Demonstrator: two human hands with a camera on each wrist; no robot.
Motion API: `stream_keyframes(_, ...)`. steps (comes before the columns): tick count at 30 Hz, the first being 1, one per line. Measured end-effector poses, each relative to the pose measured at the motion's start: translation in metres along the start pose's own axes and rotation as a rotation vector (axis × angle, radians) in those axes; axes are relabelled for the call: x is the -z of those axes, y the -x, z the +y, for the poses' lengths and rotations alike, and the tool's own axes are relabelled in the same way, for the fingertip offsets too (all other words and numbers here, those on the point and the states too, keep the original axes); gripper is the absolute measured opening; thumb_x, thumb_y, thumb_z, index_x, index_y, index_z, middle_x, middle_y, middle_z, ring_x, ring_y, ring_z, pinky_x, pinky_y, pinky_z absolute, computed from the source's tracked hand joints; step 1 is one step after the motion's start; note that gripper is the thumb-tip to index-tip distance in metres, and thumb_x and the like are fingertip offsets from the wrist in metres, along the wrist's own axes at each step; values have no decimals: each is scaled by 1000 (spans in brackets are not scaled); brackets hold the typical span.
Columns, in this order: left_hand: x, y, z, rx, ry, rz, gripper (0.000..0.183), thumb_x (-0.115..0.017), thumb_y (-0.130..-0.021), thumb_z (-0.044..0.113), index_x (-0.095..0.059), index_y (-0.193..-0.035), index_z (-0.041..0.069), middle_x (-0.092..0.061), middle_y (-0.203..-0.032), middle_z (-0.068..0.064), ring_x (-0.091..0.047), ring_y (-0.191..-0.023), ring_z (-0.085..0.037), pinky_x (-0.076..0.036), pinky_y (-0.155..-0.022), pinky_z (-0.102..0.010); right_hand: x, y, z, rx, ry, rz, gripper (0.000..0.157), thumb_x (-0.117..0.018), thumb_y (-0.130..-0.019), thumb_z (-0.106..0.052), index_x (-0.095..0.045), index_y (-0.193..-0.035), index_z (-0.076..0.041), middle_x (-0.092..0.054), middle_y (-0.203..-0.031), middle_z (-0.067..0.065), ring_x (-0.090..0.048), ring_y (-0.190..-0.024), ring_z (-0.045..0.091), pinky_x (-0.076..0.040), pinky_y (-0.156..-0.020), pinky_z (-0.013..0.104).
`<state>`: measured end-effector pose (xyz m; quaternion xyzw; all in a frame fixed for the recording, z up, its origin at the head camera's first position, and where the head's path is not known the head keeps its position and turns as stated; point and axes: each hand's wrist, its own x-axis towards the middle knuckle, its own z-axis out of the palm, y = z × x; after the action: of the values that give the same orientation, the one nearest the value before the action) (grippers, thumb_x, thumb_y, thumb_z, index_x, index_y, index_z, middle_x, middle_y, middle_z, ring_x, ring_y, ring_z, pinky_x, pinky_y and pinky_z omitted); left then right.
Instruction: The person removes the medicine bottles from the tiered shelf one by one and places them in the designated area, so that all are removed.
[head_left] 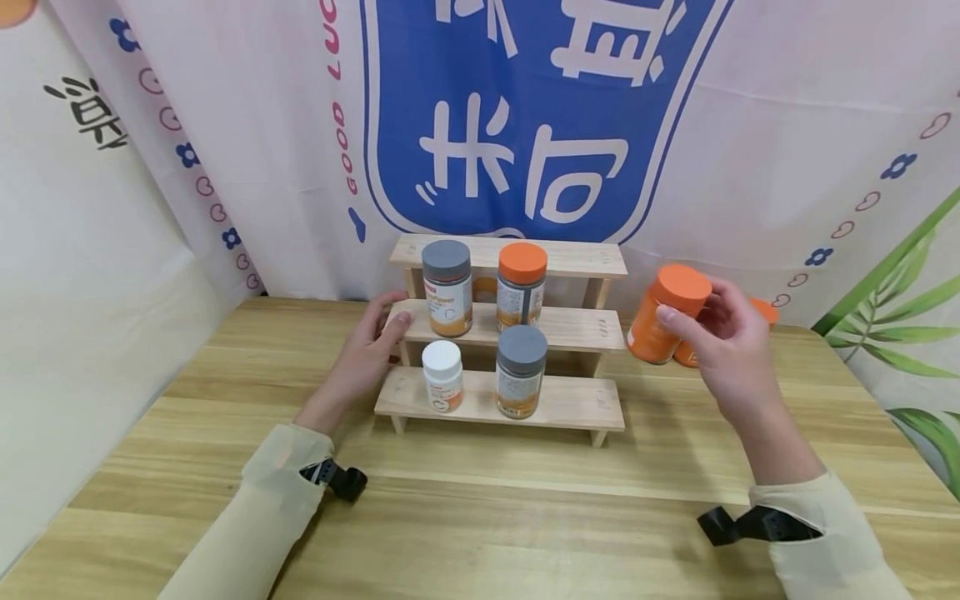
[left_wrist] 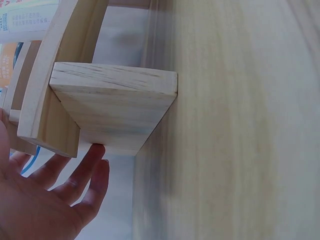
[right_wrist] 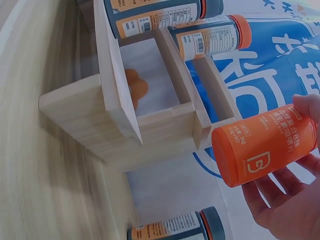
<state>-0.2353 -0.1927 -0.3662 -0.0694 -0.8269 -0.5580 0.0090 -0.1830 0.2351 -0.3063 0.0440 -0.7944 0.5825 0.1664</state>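
Note:
A three-tier wooden display rack (head_left: 570,400) stands on the table. My left hand (head_left: 369,343) grips the left end of its middle tier, thumb on top; in the left wrist view its curled fingers (left_wrist: 92,172) reach round the rack's side. With my right hand (head_left: 738,342) I hold an orange bottle (head_left: 651,329) with an orange cap, slightly tilted, just right of the rack. The middle tier carries a grey-capped bottle (head_left: 447,292) and an orange-capped bottle (head_left: 521,287). On the bottom tier are a small white bottle (head_left: 442,379) and another grey-capped bottle (head_left: 521,375).
Behind my right hand, more bottles stand on the table, partly hidden; one shows an orange cap (head_left: 763,312). A dark-capped bottle (right_wrist: 175,227) shows low in the right wrist view. A printed curtain (head_left: 300,150) hangs right behind the rack. Bare tabletop (head_left: 480,517) lies in front.

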Motion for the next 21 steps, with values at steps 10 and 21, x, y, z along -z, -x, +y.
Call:
stream_keyframes(10,1,-1,0,1,2,-9,53,-41,-114,46,-33,-162,24,-53,-147,-23,-57,-130,-38,-55,-94,-42,17,3,13,-20,110,-5,45,-73,-102,-26,-56,-144,-22,-61,-128,-17,-57,-117,9,-49,-92,8)
stream_keyframes(21,0,0,1,-2,-12,-8,53,-41,-114,46,-33,-162,24,-54,-149,-23,-57,-131,-38,-55,-98,-48,29,3,44,-82,177,-54,50,-76,-101,-29,-56,-144,-17,-60,-119,-18,-62,-104,0,-55,-83,10)
